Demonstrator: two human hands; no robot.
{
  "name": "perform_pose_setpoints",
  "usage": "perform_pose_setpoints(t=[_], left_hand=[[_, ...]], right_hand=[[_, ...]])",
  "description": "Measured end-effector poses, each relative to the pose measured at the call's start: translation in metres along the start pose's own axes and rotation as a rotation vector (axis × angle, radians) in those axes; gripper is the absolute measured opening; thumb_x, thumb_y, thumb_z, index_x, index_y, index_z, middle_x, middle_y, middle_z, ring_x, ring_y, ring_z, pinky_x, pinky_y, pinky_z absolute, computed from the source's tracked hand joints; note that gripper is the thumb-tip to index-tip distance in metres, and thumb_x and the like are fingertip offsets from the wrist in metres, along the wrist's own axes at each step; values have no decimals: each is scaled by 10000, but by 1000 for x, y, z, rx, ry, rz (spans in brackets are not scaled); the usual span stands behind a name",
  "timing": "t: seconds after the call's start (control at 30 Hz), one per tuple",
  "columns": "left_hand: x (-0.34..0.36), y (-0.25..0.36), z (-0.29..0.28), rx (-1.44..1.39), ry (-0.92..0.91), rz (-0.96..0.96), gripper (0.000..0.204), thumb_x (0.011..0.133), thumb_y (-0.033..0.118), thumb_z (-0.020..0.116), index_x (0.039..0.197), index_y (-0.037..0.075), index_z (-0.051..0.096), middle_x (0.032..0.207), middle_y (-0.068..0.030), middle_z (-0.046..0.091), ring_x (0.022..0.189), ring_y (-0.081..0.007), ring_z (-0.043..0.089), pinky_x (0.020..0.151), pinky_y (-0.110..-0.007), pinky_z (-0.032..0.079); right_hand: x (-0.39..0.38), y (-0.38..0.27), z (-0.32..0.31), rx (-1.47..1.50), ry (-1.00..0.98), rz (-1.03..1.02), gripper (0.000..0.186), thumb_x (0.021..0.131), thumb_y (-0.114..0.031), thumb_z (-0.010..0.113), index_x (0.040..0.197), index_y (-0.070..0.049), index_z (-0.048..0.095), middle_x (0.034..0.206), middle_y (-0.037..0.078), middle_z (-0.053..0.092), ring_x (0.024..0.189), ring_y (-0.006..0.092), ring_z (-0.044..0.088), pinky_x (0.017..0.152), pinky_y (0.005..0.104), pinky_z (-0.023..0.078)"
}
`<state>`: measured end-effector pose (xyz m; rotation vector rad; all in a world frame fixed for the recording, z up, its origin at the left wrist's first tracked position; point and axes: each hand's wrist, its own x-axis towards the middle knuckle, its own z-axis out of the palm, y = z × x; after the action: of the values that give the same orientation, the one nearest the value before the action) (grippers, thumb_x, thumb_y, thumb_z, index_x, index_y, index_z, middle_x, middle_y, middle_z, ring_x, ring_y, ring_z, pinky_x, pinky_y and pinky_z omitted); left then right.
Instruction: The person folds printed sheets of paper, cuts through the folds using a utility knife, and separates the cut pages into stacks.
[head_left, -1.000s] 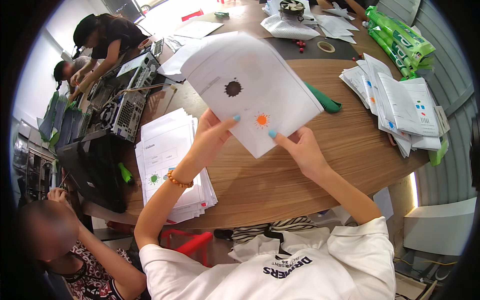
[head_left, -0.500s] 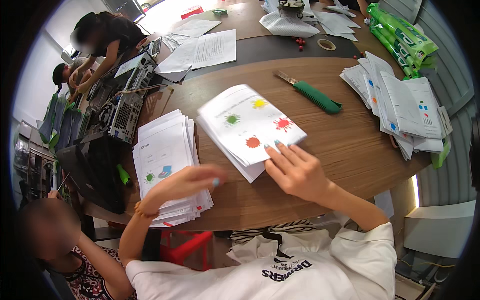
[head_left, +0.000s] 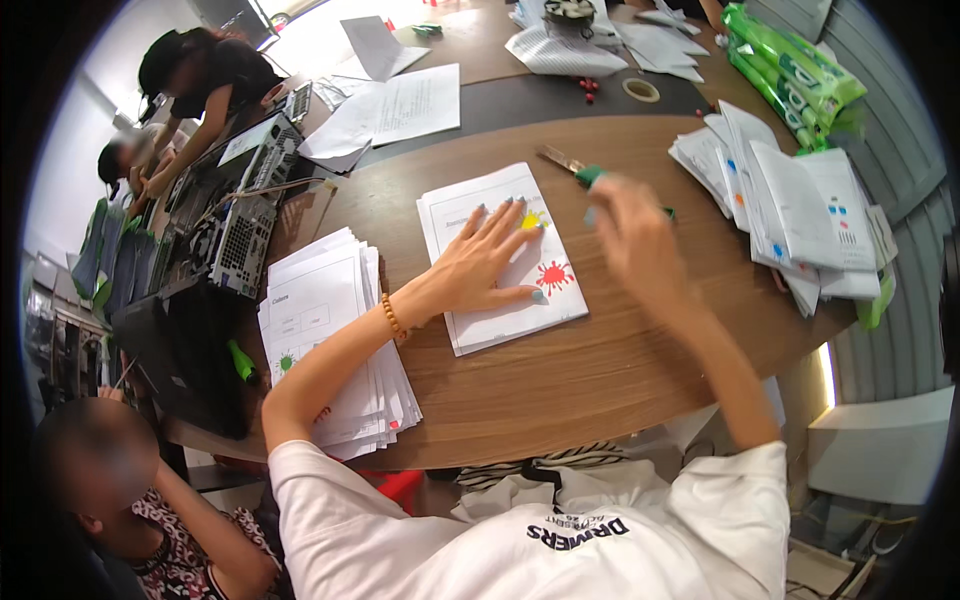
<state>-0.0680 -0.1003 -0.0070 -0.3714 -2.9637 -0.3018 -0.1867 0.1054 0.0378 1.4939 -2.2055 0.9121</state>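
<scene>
A folded white paper booklet (head_left: 510, 325) printed with coloured paint splats lies flat on the table in front of me. My left hand (head_left: 478, 262) rests on it, palm down with the fingers spread, covering part of the print. Just right of the booklet is a knife (head_left: 588, 175) with a green handle and a short worn blade pointing to the far left. My right hand (head_left: 645, 250) is over the handle and hides most of it. Motion smears its fingers, so whether they grip the knife is unclear.
A stack of printed sheets (head_left: 325, 270) sits left, under my left forearm. Folded papers (head_left: 810, 220) are piled at right below green packages (head_left: 800, 80). Computer cases (head_left: 240, 215) and a black box (head_left: 180, 350) line the left side. Other people are at left.
My left hand has moved from the stack onto the booklet. The booklet now lies flatter and straighter. My right hand has left the booklet's edge and gone right to the knife.
</scene>
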Motion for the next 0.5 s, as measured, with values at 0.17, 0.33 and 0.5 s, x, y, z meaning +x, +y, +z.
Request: perform_pose_setpoints(t=[0.17, 0.33, 0.5], left_hand=[[21, 25, -10, -36, 174, 87, 726, 754, 533, 611, 1275, 54, 446, 1422, -210, 278, 1335, -324, 245, 1092, -502, 150], [9, 16, -12, -172, 191, 149, 705, 727, 402, 643, 1313, 66, 441, 1386, -107, 392, 1314, -290, 298, 1103, -482, 169], [10, 11, 3, -132, 99, 134, 653, 821, 459, 555, 1307, 43, 426, 1375, -144, 392, 1303, -279, 320, 1097, -444, 209]], right_hand=[[2, 96, 18, -469, 122, 37, 304, 815, -218, 627, 974, 14, 511, 984, 139, 570, 898, 326, 568, 807, 375, 459], [-32, 50, -26, -134, 91, 264, 281, 819, -147, 611, 1064, -37, 529, 942, 145, 592, 842, 310, 596, 691, 363, 484], [-118, -11, -99, -39, -168, 221, 402, 693, -110, 700, 1073, -42, 588, 827, 125, 601, 716, 294, 604, 605, 357, 487]])
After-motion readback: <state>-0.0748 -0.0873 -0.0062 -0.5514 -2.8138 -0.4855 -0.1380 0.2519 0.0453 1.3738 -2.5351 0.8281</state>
